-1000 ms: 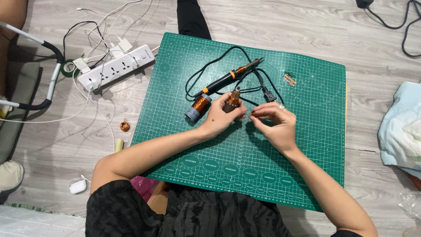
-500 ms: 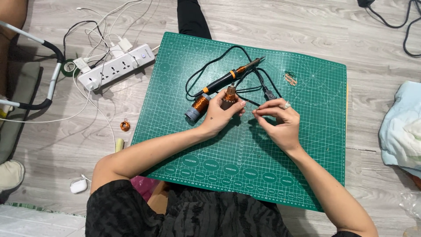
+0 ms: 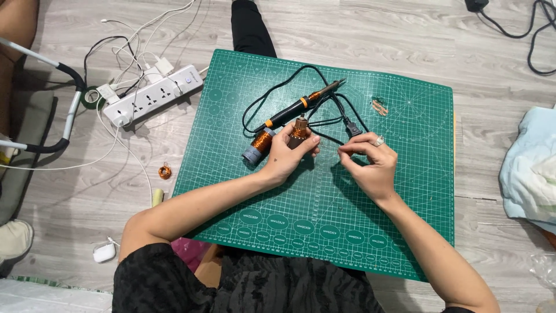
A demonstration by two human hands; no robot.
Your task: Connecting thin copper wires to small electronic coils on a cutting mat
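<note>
Standing near the middle of the green cutting mat (image 3: 405, 191), a small copper-wound coil (image 3: 299, 128) is gripped by the left hand (image 3: 288, 155), fingers curled round it. Right hand (image 3: 370, 165) pinches narrow (what it holds is too fine to tell). Bare mat lies nearer; soldering iron (image 3: 301, 105) lies just beyond.

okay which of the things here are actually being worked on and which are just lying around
In use: left hand holding small copper coil; right hand pinching at it; green cutting mat.

Lying about: soldering iron, copper wire spool, power strip, loose coil.
</note>
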